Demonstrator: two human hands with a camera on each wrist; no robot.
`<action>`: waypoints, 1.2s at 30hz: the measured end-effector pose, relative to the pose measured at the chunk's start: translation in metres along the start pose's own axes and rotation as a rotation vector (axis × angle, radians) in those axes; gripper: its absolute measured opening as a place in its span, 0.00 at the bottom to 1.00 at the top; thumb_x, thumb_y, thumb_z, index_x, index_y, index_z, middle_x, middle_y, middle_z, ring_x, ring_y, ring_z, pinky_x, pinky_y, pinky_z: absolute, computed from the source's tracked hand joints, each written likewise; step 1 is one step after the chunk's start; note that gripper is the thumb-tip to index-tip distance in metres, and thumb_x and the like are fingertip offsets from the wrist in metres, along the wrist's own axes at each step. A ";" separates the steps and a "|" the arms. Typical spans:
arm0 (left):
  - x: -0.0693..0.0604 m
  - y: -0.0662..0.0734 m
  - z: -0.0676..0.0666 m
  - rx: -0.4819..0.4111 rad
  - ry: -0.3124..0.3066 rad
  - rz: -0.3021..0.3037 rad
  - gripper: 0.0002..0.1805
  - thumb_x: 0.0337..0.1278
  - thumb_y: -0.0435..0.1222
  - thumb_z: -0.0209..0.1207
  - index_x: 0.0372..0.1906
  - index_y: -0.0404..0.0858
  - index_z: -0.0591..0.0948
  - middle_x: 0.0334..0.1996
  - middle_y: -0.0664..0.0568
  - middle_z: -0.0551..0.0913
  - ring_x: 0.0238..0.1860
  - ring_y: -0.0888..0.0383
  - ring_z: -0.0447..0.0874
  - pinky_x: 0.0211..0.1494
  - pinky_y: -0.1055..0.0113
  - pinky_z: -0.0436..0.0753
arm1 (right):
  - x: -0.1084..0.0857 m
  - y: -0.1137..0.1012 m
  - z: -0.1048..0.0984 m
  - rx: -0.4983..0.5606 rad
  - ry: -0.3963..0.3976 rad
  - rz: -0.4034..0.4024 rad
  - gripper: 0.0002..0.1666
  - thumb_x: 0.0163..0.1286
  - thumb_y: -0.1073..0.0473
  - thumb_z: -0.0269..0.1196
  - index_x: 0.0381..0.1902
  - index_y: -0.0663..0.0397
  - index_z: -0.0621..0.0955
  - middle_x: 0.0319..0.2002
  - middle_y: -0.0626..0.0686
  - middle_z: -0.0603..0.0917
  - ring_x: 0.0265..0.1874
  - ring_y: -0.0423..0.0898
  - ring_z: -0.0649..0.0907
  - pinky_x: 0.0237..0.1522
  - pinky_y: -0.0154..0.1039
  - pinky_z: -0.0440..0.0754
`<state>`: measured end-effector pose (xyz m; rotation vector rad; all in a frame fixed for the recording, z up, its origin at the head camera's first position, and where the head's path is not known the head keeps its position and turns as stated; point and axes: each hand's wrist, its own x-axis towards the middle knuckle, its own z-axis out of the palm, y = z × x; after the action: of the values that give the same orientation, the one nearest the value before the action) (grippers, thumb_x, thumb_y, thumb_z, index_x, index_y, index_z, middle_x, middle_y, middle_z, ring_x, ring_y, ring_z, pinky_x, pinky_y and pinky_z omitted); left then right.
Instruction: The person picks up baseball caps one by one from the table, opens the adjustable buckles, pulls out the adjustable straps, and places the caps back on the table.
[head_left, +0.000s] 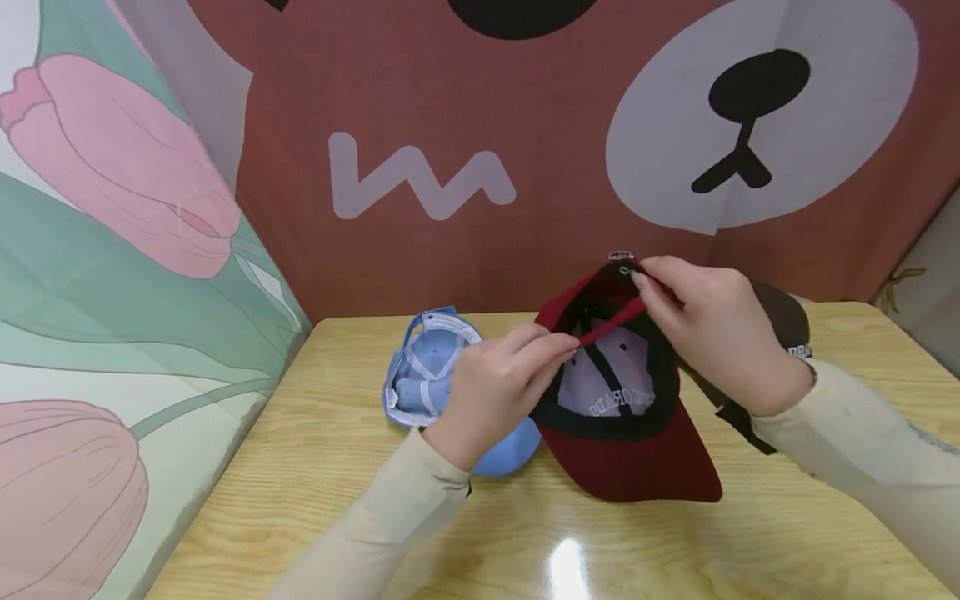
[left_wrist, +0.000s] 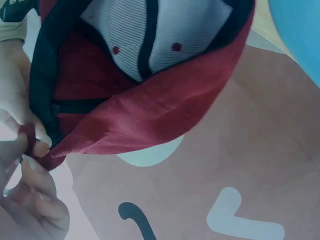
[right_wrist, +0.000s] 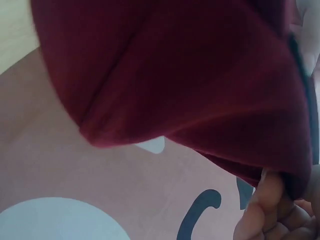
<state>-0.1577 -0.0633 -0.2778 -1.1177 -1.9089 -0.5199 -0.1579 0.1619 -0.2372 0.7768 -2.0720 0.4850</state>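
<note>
A dark red baseball cap (head_left: 637, 467) is held up over the table, its brim toward me and its inside facing me. Its narrow red strap (head_left: 611, 323) stretches between my hands. My left hand (head_left: 501, 383) pinches the strap near its left end. The fingers of my right hand (head_left: 712, 321) pinch the cap's back edge by the strap's other end, close to a small eyelet and a metal buckle (head_left: 621, 256). In the left wrist view, fingertips of both hands meet at the strap. The cap's crown (right_wrist: 165, 75) fills much of the right wrist view.
On the wooden table (head_left: 300, 467) lies a light blue cap (head_left: 427, 367), inside up, left of the red one. A dark brown cap (head_left: 783, 317) sits partly hidden behind my right hand. Behind the table hangs a brown cloth (head_left: 420, 267) with a bear print.
</note>
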 end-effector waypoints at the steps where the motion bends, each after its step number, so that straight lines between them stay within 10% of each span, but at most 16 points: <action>1: -0.001 0.000 0.000 0.003 -0.015 0.033 0.07 0.57 0.35 0.67 0.40 0.41 0.86 0.32 0.53 0.83 0.22 0.64 0.79 0.28 0.79 0.75 | 0.000 0.000 0.000 0.009 0.002 0.010 0.08 0.57 0.76 0.66 0.36 0.68 0.82 0.27 0.59 0.83 0.16 0.43 0.75 0.23 0.38 0.76; 8: -0.002 0.003 0.006 0.059 -0.092 0.205 0.04 0.59 0.35 0.66 0.38 0.43 0.87 0.34 0.54 0.83 0.21 0.66 0.76 0.31 0.82 0.75 | 0.001 -0.001 -0.003 0.046 0.001 0.042 0.08 0.59 0.76 0.66 0.37 0.67 0.82 0.28 0.57 0.84 0.17 0.42 0.73 0.26 0.24 0.72; 14: -0.003 0.006 0.008 0.080 -0.122 0.221 0.05 0.61 0.34 0.63 0.41 0.42 0.86 0.37 0.54 0.82 0.22 0.65 0.76 0.31 0.81 0.76 | -0.001 0.000 -0.003 0.038 0.008 0.055 0.07 0.60 0.76 0.65 0.37 0.68 0.82 0.28 0.58 0.83 0.16 0.42 0.71 0.24 0.28 0.71; 22: -0.014 0.003 0.010 0.040 -0.164 0.091 0.13 0.56 0.34 0.67 0.48 0.41 0.84 0.47 0.49 0.79 0.35 0.59 0.82 0.40 0.75 0.80 | -0.003 -0.001 -0.005 0.052 -0.007 0.104 0.09 0.59 0.75 0.66 0.39 0.68 0.82 0.30 0.60 0.85 0.18 0.44 0.76 0.35 0.12 0.65; 36: -0.030 0.001 0.016 -0.037 -0.195 -0.222 0.27 0.51 0.34 0.71 0.57 0.32 0.77 0.55 0.42 0.76 0.55 0.49 0.76 0.57 0.61 0.77 | -0.003 -0.001 -0.006 0.069 0.009 0.111 0.08 0.60 0.76 0.65 0.38 0.68 0.82 0.31 0.60 0.85 0.19 0.45 0.77 0.37 0.13 0.65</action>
<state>-0.1570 -0.0670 -0.3118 -1.0154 -2.2171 -0.5881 -0.1524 0.1654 -0.2366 0.7003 -2.1075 0.6227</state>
